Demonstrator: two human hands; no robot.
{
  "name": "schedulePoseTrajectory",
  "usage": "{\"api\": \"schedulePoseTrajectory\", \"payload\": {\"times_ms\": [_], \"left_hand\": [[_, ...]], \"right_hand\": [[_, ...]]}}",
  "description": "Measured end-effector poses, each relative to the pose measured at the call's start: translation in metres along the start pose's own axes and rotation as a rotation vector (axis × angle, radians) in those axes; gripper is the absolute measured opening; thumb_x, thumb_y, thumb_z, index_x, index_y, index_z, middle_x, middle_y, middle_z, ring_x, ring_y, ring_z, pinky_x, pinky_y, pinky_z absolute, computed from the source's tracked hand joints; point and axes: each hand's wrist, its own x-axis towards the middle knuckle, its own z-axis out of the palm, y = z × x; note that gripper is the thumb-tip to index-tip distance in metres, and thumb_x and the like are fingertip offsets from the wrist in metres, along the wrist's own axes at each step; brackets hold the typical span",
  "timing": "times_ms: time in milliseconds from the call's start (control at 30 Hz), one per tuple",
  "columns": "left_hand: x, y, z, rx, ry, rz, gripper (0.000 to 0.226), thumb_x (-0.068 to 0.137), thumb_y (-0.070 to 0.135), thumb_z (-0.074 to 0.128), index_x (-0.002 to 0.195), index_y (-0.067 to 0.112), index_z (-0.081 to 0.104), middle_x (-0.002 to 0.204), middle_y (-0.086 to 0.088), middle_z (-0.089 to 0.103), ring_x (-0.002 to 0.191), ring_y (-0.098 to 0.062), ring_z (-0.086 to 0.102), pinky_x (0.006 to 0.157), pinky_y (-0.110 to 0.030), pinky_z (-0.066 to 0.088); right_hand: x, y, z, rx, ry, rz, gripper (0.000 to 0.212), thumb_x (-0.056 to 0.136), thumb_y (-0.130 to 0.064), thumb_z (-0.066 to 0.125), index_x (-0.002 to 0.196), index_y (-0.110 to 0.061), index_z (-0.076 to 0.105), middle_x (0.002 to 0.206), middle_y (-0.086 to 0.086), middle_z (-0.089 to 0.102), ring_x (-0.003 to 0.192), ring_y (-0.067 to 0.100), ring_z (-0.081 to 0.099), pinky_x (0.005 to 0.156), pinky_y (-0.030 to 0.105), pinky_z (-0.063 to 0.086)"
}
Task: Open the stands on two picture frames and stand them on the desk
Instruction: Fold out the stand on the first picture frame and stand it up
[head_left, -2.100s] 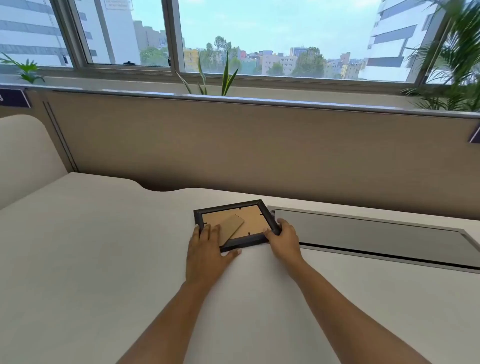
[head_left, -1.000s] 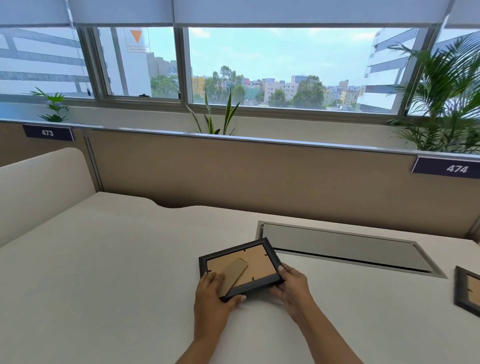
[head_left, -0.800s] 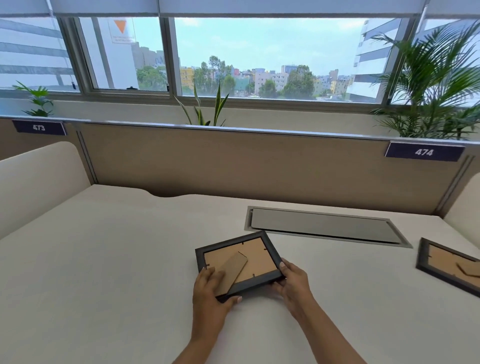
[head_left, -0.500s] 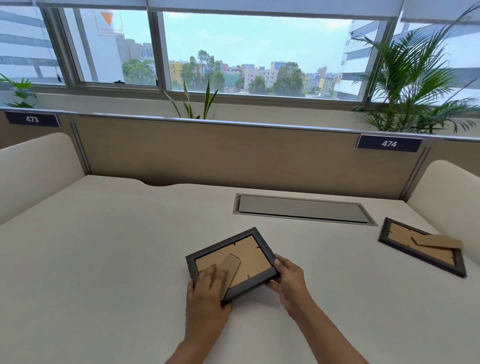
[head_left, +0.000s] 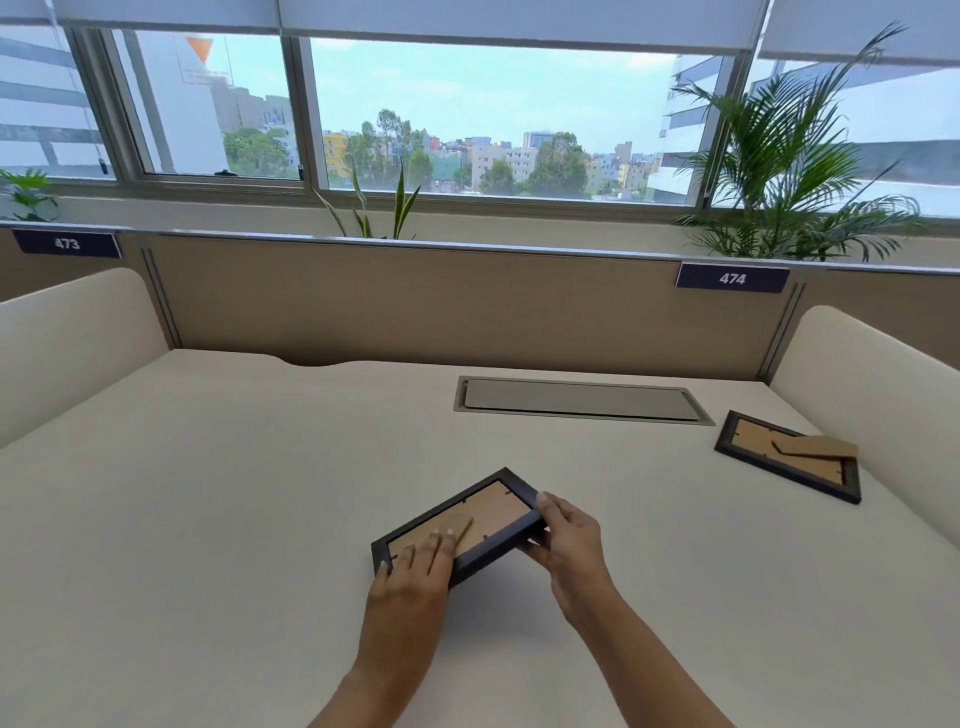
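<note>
A black picture frame (head_left: 506, 501) is held face down over the white desk (head_left: 208, 493), its brown backing up and its right side tilted off the surface. My left hand (head_left: 415, 571) lies on the backing with fingers over the folded cardboard stand (head_left: 460, 522). My right hand (head_left: 563, 535) grips the frame's right end. A second black frame (head_left: 789, 457) lies face down at the far right, its cardboard stand partly lifted.
A grey cable hatch (head_left: 579, 401) is set into the desk behind the frames. Cream side dividers (head_left: 67, 338) and a tan back panel (head_left: 415, 301) with labels 473 and 474 enclose the desk. Plants stand on the window ledge behind.
The frame has come toward me and its right end has lifted off the desk. My left fingers have slid onto the stand. The view has swung right, showing the second frame.
</note>
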Motion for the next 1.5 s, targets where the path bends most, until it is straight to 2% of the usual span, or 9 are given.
{"api": "schedulePoseTrajectory", "payload": {"times_ms": [133, 200, 300, 400, 500, 600, 800, 1100, 1500], "left_hand": [[0.003, 0.008, -0.026, -0.172, 0.040, -0.073, 0.051, 0.045, 0.010, 0.088, 0.093, 0.012, 0.071, 0.081, 0.003, 0.075, 0.054, -0.014, 0.067, 0.040, -0.025, 0.050], [0.004, 0.008, -0.040, -0.387, 0.081, -0.138, 0.034, 0.067, 0.010, 0.077, 0.099, 0.013, 0.068, 0.083, 0.005, 0.074, 0.054, -0.015, 0.067, 0.047, -0.024, 0.052], [0.008, 0.003, -0.056, -0.678, 0.134, -0.259, 0.022, 0.082, 0.012, 0.063, 0.104, 0.016, 0.063, 0.075, 0.014, 0.064, 0.060, -0.005, 0.059, 0.057, -0.004, 0.043], [0.010, 0.000, -0.066, -1.075, 0.139, -0.392, 0.014, 0.082, 0.022, 0.061, 0.095, 0.028, 0.061, 0.085, 0.013, 0.066, 0.078, -0.010, 0.066, 0.059, -0.010, 0.052], [0.013, 0.002, -0.073, -1.451, 0.107, -0.519, 0.019, 0.074, 0.031, 0.063, 0.092, 0.030, 0.062, 0.089, 0.003, 0.073, 0.083, -0.014, 0.070, 0.059, -0.024, 0.057], [0.014, 0.002, -0.075, -1.633, 0.058, -0.586, 0.029, 0.069, 0.033, 0.063, 0.097, 0.024, 0.063, 0.090, 0.001, 0.075, 0.085, -0.017, 0.071, 0.058, -0.027, 0.058], [0.008, 0.001, -0.072, -1.763, -0.007, -0.684, 0.019, 0.075, 0.026, 0.062, 0.093, 0.024, 0.064, 0.084, 0.001, 0.076, 0.080, -0.019, 0.072, 0.053, -0.028, 0.057], [0.000, 0.000, -0.068, -1.854, -0.053, -0.770, 0.014, 0.080, 0.018, 0.060, 0.094, 0.017, 0.063, 0.078, -0.001, 0.076, 0.070, -0.019, 0.072, 0.049, -0.027, 0.056], [0.000, 0.008, -0.069, -1.787, -0.035, -0.749, 0.018, 0.080, 0.022, 0.059, 0.098, 0.020, 0.061, 0.082, 0.001, 0.076, 0.075, -0.018, 0.072, 0.050, -0.027, 0.057]], "right_hand": [[-0.013, -0.012, 0.008, 0.014, -0.111, -0.119, 0.019, 0.092, -0.024, 0.049, 0.094, -0.013, 0.064, 0.094, 0.005, 0.066, 0.083, 0.016, 0.068, 0.062, 0.021, 0.057], [-0.020, -0.016, 0.011, 0.003, -0.160, -0.159, 0.027, 0.092, -0.029, 0.047, 0.109, -0.013, 0.060, 0.109, 0.003, 0.063, 0.094, 0.014, 0.067, 0.068, 0.022, 0.058], [-0.030, -0.014, 0.008, -0.164, -0.118, -0.229, 0.038, 0.091, -0.033, 0.046, 0.126, -0.017, 0.049, 0.123, -0.001, 0.053, 0.106, 0.008, 0.057, 0.086, 0.029, 0.053], [-0.038, -0.007, -0.001, -0.371, -0.079, -0.276, 0.035, 0.091, -0.035, 0.046, 0.125, -0.027, 0.047, 0.129, -0.006, 0.044, 0.115, 0.010, 0.048, 0.101, 0.037, 0.044], [-0.043, -0.004, -0.004, -0.388, -0.155, -0.231, 0.040, 0.090, -0.036, 0.046, 0.129, -0.027, 0.044, 0.131, -0.006, 0.045, 0.121, 0.014, 0.046, 0.099, 0.033, 0.044], [-0.047, -0.004, -0.003, -0.273, -0.289, -0.149, 0.041, 0.091, -0.034, 0.044, 0.129, -0.020, 0.044, 0.125, 0.002, 0.057, 0.114, 0.015, 0.056, 0.093, 0.036, 0.051], [-0.053, -0.005, -0.008, -0.159, -0.281, -0.108, 0.019, 0.093, -0.028, 0.044, 0.105, -0.021, 0.056, 0.101, 0.003, 0.067, 0.084, 0.007, 0.067, 0.059, 0.020, 0.054], [-0.061, -0.002, -0.010, -0.147, -0.263, -0.089, 0.017, 0.093, -0.026, 0.045, 0.103, -0.018, 0.056, 0.102, 0.007, 0.067, 0.085, 0.011, 0.066, 0.056, 0.019, 0.054], [-0.067, -0.008, -0.013, -0.070, -0.274, -0.066, 0.014, 0.090, -0.019, 0.050, 0.103, -0.016, 0.055, 0.101, 0.007, 0.068, 0.082, 0.011, 0.068, 0.055, 0.021, 0.055]]}}
